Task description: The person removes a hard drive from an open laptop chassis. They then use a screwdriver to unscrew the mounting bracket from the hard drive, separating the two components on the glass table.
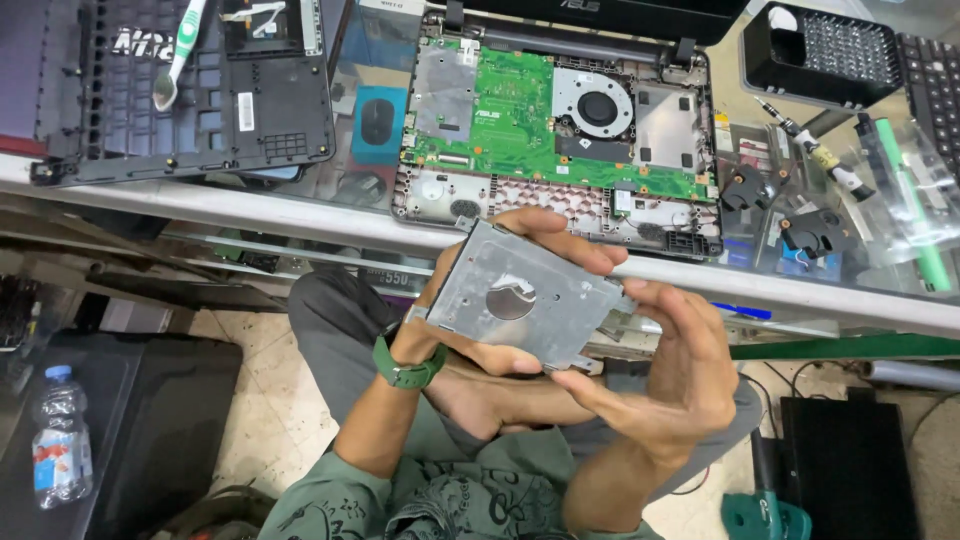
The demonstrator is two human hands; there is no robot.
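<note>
Two hands hold one grey metal drive bracket [520,295] above the lap, just before the glass worktop [300,215]. Left hand [480,300] cradles it from beneath, grip closed; right hand [670,370] pinches the near right corner. Long axis runs upper-left to lower-right.

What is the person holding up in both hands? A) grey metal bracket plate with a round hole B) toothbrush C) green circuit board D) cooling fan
A: the left hand and right hand hold a grey metal bracket plate with a round hole, in front of the opened laptop.
</note>
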